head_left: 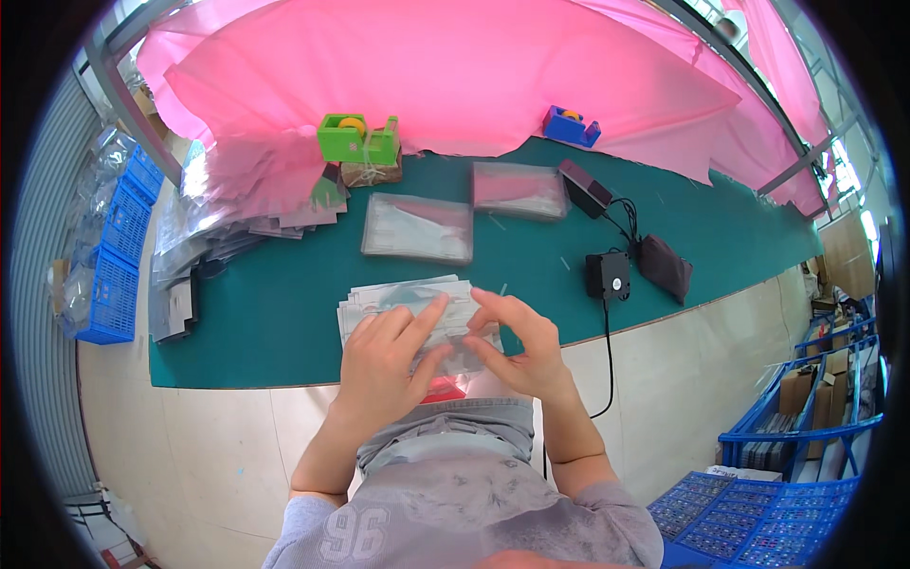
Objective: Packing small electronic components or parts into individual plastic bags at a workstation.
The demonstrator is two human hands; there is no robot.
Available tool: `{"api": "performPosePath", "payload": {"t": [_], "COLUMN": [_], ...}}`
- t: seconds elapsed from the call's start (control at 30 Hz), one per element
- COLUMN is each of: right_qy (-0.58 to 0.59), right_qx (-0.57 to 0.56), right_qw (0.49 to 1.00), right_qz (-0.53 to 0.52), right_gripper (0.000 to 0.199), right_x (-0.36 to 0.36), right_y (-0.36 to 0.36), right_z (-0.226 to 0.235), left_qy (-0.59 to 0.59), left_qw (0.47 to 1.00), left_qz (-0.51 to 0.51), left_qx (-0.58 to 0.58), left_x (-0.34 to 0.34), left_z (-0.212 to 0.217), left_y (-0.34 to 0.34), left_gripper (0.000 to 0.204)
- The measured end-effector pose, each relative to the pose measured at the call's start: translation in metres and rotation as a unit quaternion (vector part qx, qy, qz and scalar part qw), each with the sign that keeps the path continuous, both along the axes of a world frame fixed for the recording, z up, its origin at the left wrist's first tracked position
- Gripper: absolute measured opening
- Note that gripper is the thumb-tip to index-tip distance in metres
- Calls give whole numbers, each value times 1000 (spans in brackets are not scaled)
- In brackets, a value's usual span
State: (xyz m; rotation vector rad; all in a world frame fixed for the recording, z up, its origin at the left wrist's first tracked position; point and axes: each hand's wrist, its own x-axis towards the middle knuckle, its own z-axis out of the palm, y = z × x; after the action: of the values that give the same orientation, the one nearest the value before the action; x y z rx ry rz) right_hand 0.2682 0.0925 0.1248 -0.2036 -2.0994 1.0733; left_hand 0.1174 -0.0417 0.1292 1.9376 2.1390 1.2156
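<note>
- Left hand: rests palm down on a clear plastic bag at the near edge of the green work mat. The fingers are spread and extended, index finger pointing up and to the right, pressing on the film rather than clenched around it.
- Right hand: set just beside the left hand, on the right end of the same bag. Thumb and fingers curve inward and pinch the film; the index fingertip lies near the left index fingertip.
- Clear plastic bag: held between both hands, above the front edge of the mat and partly over the person's lap. A small red item shows through below it; what it is cannot be told.
- Stack of flat bags: lies on the mat directly behind the hands, fanned slightly, touching the held bag.
- Second stack of clear bags: further back, centre of the mat, apart from the hands.
- Third stack: to the right of the second, near a dark rectangular device.
- Green tape dispenser: at the rear left of the mat, on a small brown box.
- Blue tape dispenser: at the rear right, against the pink sheet.
- Small black fan unit: on the right of the mat, with a cable running off the front edge.
- Dark pouch: just beside the fan unit.
- Blue crates: stacked at the left, off the mat.
</note>
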Motion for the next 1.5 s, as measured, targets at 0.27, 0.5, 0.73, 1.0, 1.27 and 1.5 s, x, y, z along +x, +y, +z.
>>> {"api": "performPosePath", "payload": {"t": [0.27,0.5,0.73,1.0,1.27,1.5], "right_qy": [-34,-43,-34,-49,-59,-79], "right_qx": [34,-15,-16,65,168,236], "right_qw": [999,999,999,996,983,966], "right_qz": [-10,22,18,42,-32,-68], "right_gripper": [34,28,30,38,39,42], "right_x": [6,12,14,25,19,17], "right_y": [0,1,-1,1,-11,-12], "right_z": [6,10,14,14,10,6], "left_qy": [24,-21,-17,32,160,126], "left_qw": [1000,998,999,994,987,991], "left_qz": [-5,-42,-39,-66,5,12], "left_qx": [-20,-46,-7,-75,-13,-34], "left_x": [6,7,7,6,16,19], "left_z": [2,4,8,18,11,4], "left_y": [0,-3,-1,-6,2,4], "left_gripper": [42,29,41,53,34,21]}}
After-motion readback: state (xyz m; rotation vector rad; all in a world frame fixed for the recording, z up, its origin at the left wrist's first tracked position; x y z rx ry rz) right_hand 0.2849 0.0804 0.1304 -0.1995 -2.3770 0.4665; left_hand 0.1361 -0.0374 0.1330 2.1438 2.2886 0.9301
